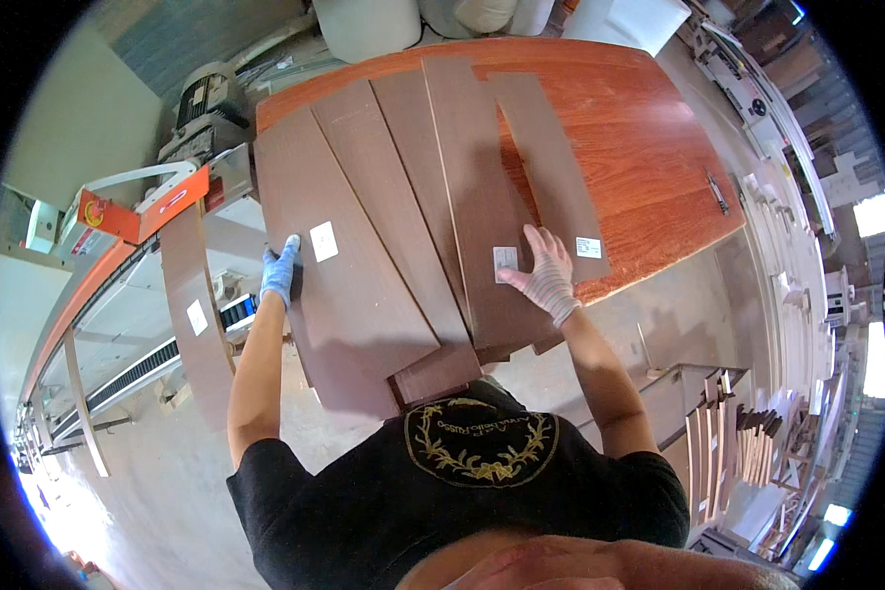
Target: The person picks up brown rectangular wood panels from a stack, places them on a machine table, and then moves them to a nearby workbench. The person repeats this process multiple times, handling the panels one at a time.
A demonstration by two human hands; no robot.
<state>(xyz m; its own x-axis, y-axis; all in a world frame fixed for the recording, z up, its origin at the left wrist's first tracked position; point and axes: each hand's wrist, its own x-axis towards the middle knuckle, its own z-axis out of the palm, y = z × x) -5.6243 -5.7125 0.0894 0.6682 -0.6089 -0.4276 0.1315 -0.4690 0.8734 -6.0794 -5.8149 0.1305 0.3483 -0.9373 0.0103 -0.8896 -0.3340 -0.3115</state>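
Several long brown panels lie fanned out, overlapping, on a reddish wooden table, their near ends overhanging its front edge. My left hand point(280, 271), in a blue glove, grips the outer edge of the wide leftmost brown panel point(339, 295), which bears a white label point(323, 241). My right hand point(549, 275), in a pale striped glove, lies with fingers spread on the right side of another brown panel point(472, 187). Its thumb touches that panel's label point(504, 264). Just right of this hand is a narrower labelled panel point(551, 162).
The reddish tabletop point(639, 147) extends right, with a small dark tool point(717, 192) near its edge. At left stands a machine with an orange guard point(172, 202); a labelled brown strip point(195, 305) leans beside it. Stacked strips point(713, 442) stand at lower right.
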